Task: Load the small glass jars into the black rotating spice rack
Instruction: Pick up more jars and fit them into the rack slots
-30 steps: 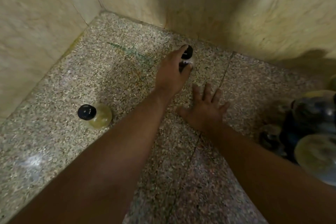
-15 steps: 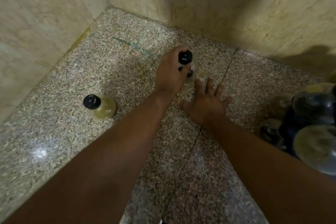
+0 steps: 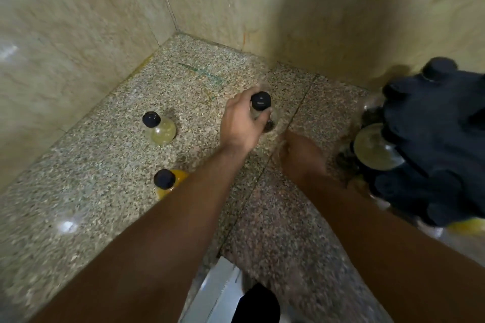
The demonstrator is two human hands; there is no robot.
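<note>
Our left hand (image 3: 241, 123) grips a black-capped glass jar (image 3: 260, 102), fingers (image 3: 248, 97) curled round its neck. We should keep it upright and swing it right of those fingers to the black spice rack (image 3: 433, 139), aiming for a free slot (2 others, a pale yellow jar (image 3: 160, 130) and an orange jar (image 3: 170, 178), stand left of them on the bench (image 3: 91, 191)). Our right hand (image 3: 301, 157) is blurred, so we cannot tell its grip.

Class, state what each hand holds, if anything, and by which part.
Left hand grips a small glass jar below its black cap; right hand is blurred, unclear.
</note>
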